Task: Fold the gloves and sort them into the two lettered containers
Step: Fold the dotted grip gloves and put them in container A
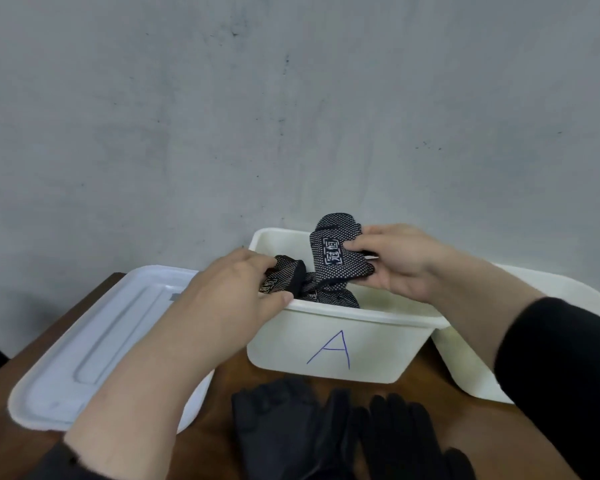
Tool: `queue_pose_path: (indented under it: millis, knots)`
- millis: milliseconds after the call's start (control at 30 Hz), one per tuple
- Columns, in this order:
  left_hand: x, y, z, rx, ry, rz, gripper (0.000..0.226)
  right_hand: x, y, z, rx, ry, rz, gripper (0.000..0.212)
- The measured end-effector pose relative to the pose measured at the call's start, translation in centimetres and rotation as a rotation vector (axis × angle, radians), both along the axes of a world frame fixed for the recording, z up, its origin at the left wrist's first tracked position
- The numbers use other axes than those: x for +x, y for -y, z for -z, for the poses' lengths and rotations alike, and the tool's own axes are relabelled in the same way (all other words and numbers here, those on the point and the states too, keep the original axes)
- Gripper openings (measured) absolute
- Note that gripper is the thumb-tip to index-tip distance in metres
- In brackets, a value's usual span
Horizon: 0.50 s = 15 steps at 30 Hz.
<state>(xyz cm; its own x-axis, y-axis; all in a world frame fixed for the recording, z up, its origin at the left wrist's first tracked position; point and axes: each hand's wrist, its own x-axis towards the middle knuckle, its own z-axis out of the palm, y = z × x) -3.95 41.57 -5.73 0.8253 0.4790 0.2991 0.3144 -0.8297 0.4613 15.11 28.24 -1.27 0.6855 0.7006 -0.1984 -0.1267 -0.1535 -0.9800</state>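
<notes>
Left hand (238,289) and right hand (392,261) each grip one dotted glove (338,258) over container A (336,344); fingers curled, apparently pinching.

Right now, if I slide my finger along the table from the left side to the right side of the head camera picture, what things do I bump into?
White lid → left hand → container A → right hand → other white container.
</notes>
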Motion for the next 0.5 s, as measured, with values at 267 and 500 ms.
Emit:
queue_pose_path:
  millis: [267,500]
  knots:
    - [-0.1,-0.6,-0.2,-0.041,0.009,-0.024,0.055,-0.8,-6.8,3.3,-0.606,0.638,-0.105,0.044]
    - [0.0,-0.8,0.1,-0.05,0.017,-0.016,0.055,-0.4,-7.6,3.9,-0.645,1.184,-0.209,0.04]
